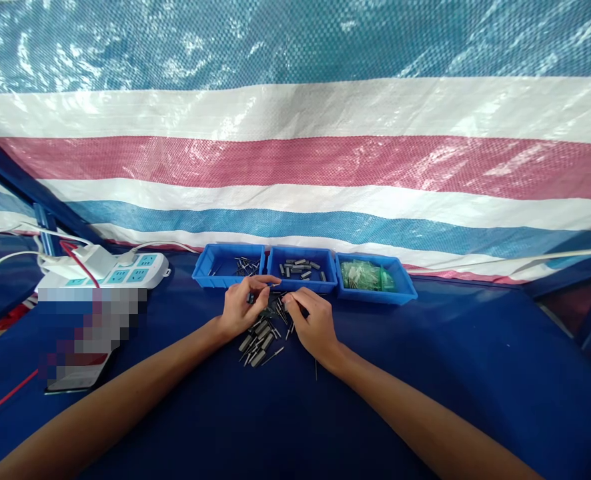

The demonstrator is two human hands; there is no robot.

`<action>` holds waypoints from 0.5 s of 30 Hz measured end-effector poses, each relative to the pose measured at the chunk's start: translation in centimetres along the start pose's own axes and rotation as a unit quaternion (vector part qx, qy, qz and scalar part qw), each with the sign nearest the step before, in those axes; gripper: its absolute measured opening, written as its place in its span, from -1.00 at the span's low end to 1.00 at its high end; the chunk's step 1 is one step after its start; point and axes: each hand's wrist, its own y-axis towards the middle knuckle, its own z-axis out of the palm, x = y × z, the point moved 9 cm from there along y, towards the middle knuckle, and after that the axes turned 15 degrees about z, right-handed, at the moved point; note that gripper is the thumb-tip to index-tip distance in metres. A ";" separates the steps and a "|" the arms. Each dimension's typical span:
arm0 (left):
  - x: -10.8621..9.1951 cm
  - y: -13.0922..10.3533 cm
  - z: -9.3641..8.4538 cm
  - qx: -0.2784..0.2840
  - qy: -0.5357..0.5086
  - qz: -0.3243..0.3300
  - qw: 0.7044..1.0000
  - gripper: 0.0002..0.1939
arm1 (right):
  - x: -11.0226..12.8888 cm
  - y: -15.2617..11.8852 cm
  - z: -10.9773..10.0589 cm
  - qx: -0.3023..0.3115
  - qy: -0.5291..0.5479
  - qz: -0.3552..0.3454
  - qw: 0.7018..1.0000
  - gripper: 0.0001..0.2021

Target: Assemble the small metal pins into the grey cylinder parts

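My left hand (240,310) hovers over a pile on the blue tabletop, thumb and index finger closed on a thin metal pin (276,285). Close beside it, my right hand (316,323) is closed in a pinch; whatever lies between its fingertips is too small to make out. Beneath and between both hands is the pile of dark grey cylinders (261,340) mixed with thin metal pins (273,356), partly covered by the fingers. One more long thin pin (316,370) lies apart, just below my right hand.
Three blue bins stand in a row behind the hands: a left bin (203,270) with thin pins, a middle bin (330,270) with grey cylinders, a right bin (408,287) with green plastic bags. Left are a white power strip (150,270) and red cable (8,397). Striped sheeting (295,160) hangs behind.
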 end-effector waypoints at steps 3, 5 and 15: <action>0.2 -0.1 0.1 -0.007 -0.004 -0.005 1.000 -0.90 | 0.0 0.0 0.0 0.000 0.001 -0.001 1.000 -0.74; 0.4 -0.3 0.2 -0.012 -0.005 -0.012 1.000 -0.93 | 0.0 0.0 0.0 0.002 0.004 -0.001 1.000 -0.75; -1.2 0.8 0.2 0.045 0.105 0.062 0.992 -0.79 | 0.4 -0.3 -0.8 -0.023 0.050 -0.015 0.998 -0.80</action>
